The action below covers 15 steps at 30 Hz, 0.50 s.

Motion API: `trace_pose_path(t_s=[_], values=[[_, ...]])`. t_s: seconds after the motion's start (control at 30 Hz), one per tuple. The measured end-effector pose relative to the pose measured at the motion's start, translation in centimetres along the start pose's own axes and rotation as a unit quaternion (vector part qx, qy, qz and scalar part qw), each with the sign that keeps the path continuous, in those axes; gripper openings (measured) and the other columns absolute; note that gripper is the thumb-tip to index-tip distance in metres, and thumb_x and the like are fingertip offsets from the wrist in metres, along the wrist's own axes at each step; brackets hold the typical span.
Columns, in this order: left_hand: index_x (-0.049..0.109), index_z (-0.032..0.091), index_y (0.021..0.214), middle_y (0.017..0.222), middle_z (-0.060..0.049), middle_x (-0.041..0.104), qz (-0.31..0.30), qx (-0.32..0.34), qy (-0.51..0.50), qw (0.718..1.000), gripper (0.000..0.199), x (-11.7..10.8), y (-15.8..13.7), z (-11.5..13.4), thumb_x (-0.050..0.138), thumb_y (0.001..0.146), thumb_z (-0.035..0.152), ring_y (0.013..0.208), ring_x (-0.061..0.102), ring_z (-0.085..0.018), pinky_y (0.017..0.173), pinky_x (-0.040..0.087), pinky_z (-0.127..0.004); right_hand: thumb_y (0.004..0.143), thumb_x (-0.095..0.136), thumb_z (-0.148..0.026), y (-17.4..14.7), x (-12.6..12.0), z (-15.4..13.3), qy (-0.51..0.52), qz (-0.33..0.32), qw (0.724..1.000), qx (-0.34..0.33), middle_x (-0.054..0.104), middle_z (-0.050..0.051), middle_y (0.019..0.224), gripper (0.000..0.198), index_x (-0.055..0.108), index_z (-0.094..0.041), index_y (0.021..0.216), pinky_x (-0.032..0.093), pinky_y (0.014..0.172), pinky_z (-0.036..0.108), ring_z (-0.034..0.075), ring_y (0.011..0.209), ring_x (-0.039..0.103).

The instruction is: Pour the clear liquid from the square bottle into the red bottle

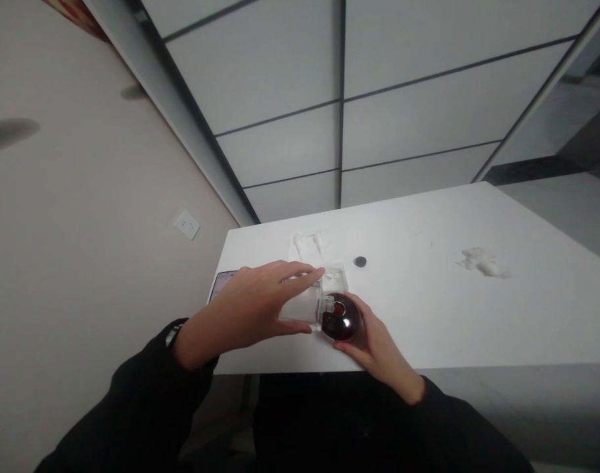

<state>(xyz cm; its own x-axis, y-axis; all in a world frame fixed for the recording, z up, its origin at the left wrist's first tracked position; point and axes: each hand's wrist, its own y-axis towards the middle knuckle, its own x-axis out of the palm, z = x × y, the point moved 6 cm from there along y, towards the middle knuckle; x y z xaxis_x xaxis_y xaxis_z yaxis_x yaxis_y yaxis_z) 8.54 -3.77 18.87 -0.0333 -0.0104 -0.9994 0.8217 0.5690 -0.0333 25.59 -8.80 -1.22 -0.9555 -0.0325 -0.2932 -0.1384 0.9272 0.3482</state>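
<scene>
My left hand (260, 302) is closed around a clear glass bottle (300, 309), which lies tipped on its side with its neck pointing right. The bottle's neck sits right at the open mouth of a dark red, rounded glass bottle (347, 327). Whether liquid is passing between them is too small to make out. Around the right side of the dark red bottle wraps my right hand (378, 345), keeping it upright at the table's front part. Just behind the two bottles is a clear, shallow container (335, 278), partly hidden by my left hand.
A small dark round cap (361, 261) lies on the white table (428, 309). Behind the container is a thin whitish sheet or wrapper (307, 246). A phone (223, 282) sits at the left edge, partly covered by my left hand. Crumpled tissue (483, 262) lies to the right.
</scene>
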Motion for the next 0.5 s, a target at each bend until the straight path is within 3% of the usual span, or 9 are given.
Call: trace_pose_path(t_s=[0.5], values=[[0.05,0.024,0.156,0.151,-0.012,0.067,-0.039,-0.009,0.019,0.999,0.08,-0.47,0.38,0.4,0.084,0.089,0.051,0.131,0.07,-0.032,0.095,0.064,-0.043,0.093,0.078,-0.048,-0.16,0.04,0.21,-0.012,-0.005,1.0,-0.002,0.059,0.019,0.157,0.08,0.039,-0.027,0.159,0.05,0.118,0.063,0.04,0.144,0.06]])
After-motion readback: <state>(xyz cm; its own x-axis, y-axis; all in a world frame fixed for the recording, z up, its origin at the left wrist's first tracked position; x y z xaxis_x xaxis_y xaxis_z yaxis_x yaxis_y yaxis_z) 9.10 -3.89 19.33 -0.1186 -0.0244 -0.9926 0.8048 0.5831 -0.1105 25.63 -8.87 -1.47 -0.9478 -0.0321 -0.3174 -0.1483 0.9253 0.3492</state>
